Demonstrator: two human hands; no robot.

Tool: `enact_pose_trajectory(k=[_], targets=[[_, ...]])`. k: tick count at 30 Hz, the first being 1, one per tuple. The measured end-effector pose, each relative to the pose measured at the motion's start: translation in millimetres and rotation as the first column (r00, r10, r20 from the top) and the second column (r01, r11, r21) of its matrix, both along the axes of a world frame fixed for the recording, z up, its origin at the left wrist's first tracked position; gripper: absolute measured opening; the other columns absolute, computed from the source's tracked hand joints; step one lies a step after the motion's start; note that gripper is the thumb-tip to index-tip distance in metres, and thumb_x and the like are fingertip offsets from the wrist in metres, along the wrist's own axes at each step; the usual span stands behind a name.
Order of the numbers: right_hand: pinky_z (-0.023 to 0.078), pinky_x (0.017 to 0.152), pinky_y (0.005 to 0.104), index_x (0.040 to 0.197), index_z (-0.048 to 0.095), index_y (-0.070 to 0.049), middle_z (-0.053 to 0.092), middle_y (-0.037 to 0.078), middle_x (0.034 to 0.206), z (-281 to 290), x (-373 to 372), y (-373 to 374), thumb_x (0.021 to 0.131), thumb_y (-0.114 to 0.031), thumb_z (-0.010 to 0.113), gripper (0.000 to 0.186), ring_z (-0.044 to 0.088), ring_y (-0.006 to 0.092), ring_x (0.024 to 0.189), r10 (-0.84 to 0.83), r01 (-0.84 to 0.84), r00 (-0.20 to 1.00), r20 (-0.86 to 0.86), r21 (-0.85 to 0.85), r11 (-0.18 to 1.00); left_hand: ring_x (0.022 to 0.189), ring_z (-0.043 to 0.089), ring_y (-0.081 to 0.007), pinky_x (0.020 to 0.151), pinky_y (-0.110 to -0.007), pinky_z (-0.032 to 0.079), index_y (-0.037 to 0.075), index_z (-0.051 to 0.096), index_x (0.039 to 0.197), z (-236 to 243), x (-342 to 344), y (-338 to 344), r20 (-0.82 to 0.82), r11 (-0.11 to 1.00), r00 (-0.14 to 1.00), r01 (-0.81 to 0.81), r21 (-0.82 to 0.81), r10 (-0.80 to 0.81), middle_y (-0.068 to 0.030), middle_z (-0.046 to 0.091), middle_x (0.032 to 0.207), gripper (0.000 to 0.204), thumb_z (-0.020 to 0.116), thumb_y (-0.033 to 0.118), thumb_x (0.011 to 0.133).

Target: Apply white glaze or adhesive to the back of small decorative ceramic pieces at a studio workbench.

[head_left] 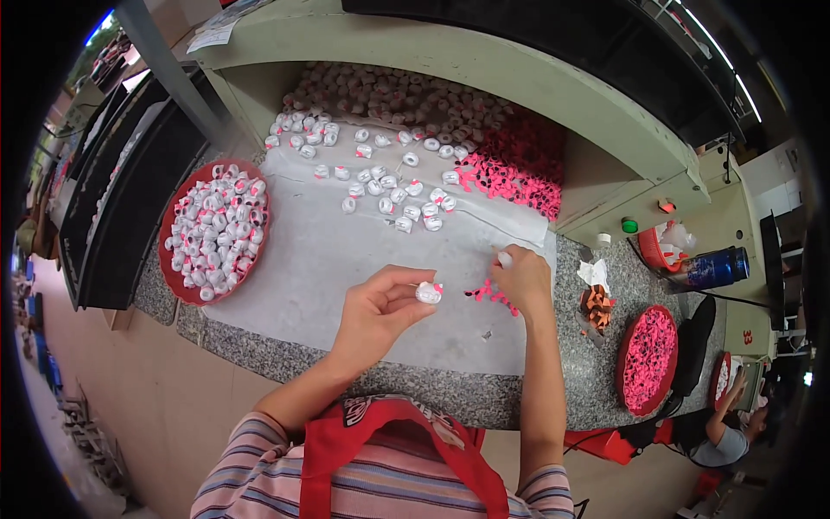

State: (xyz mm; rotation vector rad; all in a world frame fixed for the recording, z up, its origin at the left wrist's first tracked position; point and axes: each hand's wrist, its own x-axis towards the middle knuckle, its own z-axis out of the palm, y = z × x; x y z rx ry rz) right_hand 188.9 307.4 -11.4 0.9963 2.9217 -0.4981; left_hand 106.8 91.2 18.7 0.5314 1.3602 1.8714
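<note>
My left hand [372, 316] pinches a small white rounded piece [428, 292] with a pink bit on it, above the paper-covered worktop [337, 259]. To its right, my right hand [525, 281] is closed on a small white object [504, 258], its lower fingertips hidden, just over scattered pink pieces [484, 294]. Farther back, several white pieces [385, 206] lie loose, beside a dense pink pile [519, 186] under the shelf. A red tray [166, 246] heaped with white pieces stands at the left; another red tray [622, 372], full of pink pieces, is at the right.
Black racks [104, 225] stand at far left, a pale green shelf unit [450, 39] at the back. Right are orange-brown scraps [596, 307], a red basket [657, 251], a blue bottle [718, 268] and black cables. A co-worker [722, 441] is at the lower right.
</note>
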Motion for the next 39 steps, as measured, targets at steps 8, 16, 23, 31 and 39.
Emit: enact_pose_trajectory(k=[8,16,23,31,39], targets=[[0.042,0.048,0.0209,0.079,0.061,0.004,0.059,0.006,0.068,62.4,21.4,-85.1,0.070,-0.001,0.066,0.012,0.054,0.0106,0.053,-0.524,-0.230,0.698,-0.489,-0.845,0.482,0.087,0.058,-0.0119,0.077,-0.022,0.048,-0.003,0.052,0.107,-2.7,11.4,14.5,-0.024,0.998,0.997,-0.066,0.014,0.067,-0.0107,0.060,0.097,0.031,0.056,-0.009,0.077],[0.043,0.050,0.0201,0.078,0.061,0.002,0.059,0.004,0.069,51.3,20.9,-95.3,0.069,0.000,0.068,0.012,0.053,0.0087,0.056,-0.534,-0.158,0.680,-0.503,-0.812,0.562,0.100,0.054,-0.0199,0.085,-0.029,0.047,-0.006,0.052,0.107,7.1,10.9,7.8,-0.136,0.992,0.988,-0.057,0.109,0.072,-0.0148,0.054,0.108,0.032,0.055,-0.013,0.076],[0.043,0.058,0.0208,0.084,0.063,0.002,0.059,0.005,0.075,57.2,23.3,-105.0,0.066,0.005,0.069,0.019,0.054,0.0095,0.065,-0.439,-0.261,0.644,-0.626,-0.719,0.644,0.097,0.055,-0.0219,0.083,-0.030,0.047,-0.004,0.055,0.104,10.4,11.9,3.1,-0.104,0.986,0.993,-0.033,0.161,0.050,-0.0167,0.054,0.107,0.027,0.053,-0.009,0.078],[0.042,0.061,0.0224,0.082,0.065,0.002,0.059,0.006,0.077,54.3,25.4,-97.9,0.063,0.007,0.070,0.021,0.054,0.0113,0.070,-0.273,-0.312,0.660,-0.699,-0.587,0.747,0.094,0.056,-0.0207,0.080,-0.029,0.048,-0.004,0.058,0.097,3.8,13.3,1.7,-0.274,0.986,0.958,-0.042,0.164,0.086,-0.0164,0.056,0.104,0.019,0.053,-0.008,0.080],[0.039,0.054,0.0194,0.080,0.064,0.001,0.057,0.003,0.071,26.0,1.0,-117.9,0.067,0.006,0.068,0.015,0.050,0.0073,0.063,-0.342,-0.366,0.656,-0.672,-0.680,0.635,0.092,0.057,-0.0155,0.079,-0.026,0.047,-0.005,0.058,0.102,-5.4,-0.5,-19.8,-0.058,0.992,0.991,-0.117,0.048,0.120,-0.0108,0.059,0.099,0.023,0.053,-0.006,0.080]])
